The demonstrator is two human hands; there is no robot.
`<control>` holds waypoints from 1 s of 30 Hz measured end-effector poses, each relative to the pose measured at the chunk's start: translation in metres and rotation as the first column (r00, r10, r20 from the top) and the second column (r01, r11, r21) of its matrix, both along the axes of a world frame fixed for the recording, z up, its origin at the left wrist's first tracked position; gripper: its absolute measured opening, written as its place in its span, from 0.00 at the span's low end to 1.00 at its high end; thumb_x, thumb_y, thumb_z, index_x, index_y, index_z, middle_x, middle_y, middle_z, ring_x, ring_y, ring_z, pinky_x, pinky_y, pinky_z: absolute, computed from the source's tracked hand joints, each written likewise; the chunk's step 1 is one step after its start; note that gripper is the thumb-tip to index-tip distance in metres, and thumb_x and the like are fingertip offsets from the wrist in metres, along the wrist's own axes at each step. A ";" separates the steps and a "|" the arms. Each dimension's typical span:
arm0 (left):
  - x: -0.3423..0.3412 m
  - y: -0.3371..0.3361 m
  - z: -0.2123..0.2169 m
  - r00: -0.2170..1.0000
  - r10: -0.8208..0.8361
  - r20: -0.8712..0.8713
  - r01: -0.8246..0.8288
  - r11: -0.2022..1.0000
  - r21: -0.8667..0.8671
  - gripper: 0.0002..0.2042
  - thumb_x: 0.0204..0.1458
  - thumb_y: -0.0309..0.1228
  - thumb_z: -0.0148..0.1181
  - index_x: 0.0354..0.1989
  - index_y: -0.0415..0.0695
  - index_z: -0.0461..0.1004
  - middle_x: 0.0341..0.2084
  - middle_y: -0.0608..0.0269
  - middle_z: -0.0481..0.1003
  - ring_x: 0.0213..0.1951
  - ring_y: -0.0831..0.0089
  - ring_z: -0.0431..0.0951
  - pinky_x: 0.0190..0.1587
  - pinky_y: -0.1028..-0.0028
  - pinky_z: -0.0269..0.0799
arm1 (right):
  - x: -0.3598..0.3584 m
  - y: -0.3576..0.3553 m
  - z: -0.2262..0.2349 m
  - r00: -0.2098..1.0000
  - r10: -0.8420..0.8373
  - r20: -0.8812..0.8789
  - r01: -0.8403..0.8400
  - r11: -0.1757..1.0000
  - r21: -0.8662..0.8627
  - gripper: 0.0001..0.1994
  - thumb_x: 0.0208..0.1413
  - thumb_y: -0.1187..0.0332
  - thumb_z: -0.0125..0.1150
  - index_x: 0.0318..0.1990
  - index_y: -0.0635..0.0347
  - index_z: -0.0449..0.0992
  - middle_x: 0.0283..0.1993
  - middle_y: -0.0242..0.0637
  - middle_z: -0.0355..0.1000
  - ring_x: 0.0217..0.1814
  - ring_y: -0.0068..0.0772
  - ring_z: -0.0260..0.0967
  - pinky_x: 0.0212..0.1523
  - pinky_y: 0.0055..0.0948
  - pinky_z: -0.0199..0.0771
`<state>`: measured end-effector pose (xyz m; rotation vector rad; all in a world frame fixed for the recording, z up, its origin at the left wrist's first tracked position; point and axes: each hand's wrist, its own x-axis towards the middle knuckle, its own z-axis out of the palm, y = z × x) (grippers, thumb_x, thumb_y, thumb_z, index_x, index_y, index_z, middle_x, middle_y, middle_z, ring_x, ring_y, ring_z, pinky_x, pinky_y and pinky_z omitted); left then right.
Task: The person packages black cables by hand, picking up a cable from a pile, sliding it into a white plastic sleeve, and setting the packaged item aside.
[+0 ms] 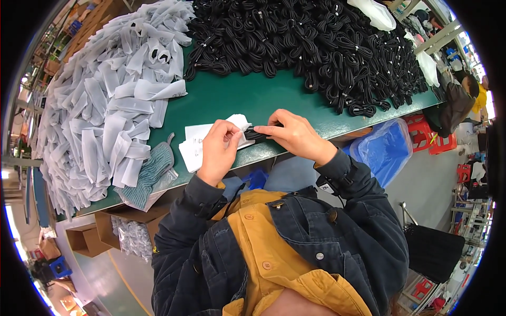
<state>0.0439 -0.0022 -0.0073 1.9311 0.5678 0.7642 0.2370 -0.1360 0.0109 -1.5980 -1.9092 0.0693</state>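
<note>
At the near edge of the green table (226, 95), my right hand (298, 136) grips a coiled black cable (256, 135), thumb and fingers closed around its right end. My left hand (219, 150) pinches a white plastic bag (238, 122) at its mouth, and the cable's left end meets the bag there. How far the cable reaches inside is hidden by my fingers. More flat white bags (191, 151) lie under and beside my left hand. On the left spreads a big heap of filled whitish bags (100, 116). Many bundled black cables (295, 39) are piled along the back.
A grey-green knitted cloth item (152, 176) lies at the table's near left edge. Cardboard boxes (84, 239) stand below it, one with bagged items. A blue bin with a clear liner (387, 147) and red stools (421, 131) are right of the table. A person (458, 102) is at the far right.
</note>
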 end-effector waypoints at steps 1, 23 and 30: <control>0.000 0.000 0.001 1.000 0.000 0.001 0.000 1.000 -0.001 0.03 0.52 0.20 0.61 0.32 0.37 0.72 0.29 0.59 0.72 0.30 0.70 0.72 0.36 0.72 0.70 | 0.000 0.001 0.000 1.000 0.021 0.007 -0.021 1.000 0.012 0.17 0.51 0.75 0.67 0.51 0.55 0.79 0.35 0.36 0.69 0.33 0.35 0.69 0.34 0.31 0.71; -0.046 0.137 0.068 0.901 0.256 0.351 -0.219 0.965 -0.142 0.14 0.62 0.31 0.56 0.52 0.36 0.72 0.35 0.61 0.77 0.34 0.77 0.75 0.39 0.76 0.71 | -0.026 0.034 0.033 0.887 -0.010 -0.461 0.150 0.952 0.268 0.09 0.54 0.82 0.63 0.42 0.63 0.76 0.47 0.39 0.66 0.36 0.26 0.68 0.36 0.22 0.71; -0.051 0.087 0.044 0.956 0.288 0.049 -0.292 0.930 0.223 0.12 0.60 0.27 0.57 0.50 0.38 0.75 0.47 0.60 0.76 0.44 0.72 0.75 0.48 0.74 0.70 | 0.054 -0.041 0.017 0.799 -0.589 -0.124 0.576 0.690 0.438 0.12 0.49 0.85 0.59 0.40 0.60 0.77 0.41 0.41 0.69 0.35 0.37 0.70 0.35 0.29 0.73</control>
